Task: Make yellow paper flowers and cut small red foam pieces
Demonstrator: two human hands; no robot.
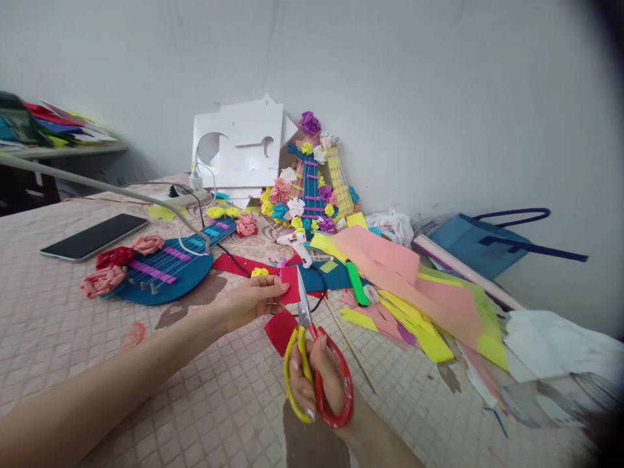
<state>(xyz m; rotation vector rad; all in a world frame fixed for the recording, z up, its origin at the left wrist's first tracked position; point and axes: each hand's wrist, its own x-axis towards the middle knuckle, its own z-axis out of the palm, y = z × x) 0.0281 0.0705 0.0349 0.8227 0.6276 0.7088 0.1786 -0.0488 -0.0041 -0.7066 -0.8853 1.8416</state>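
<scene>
My right hand grips a pair of scissors with one yellow and one red handle loop, blades pointing away from me. Between the thumb and fingers of my left hand is a piece of red crepe paper, pinched at its edge. The blades lie at the right side of this paper; whether they touch it I cannot tell. Just below is another red paper piece on the table. A white glue gun rests beyond my hands. Left of them lies a blue paper guitar trimmed with paper roses.
A phone lies at the left. Flower-covered paper guitars lean on the wall beside white foam board. To the right are crepe paper strips, a green cutter, a wooden stick and a blue bag.
</scene>
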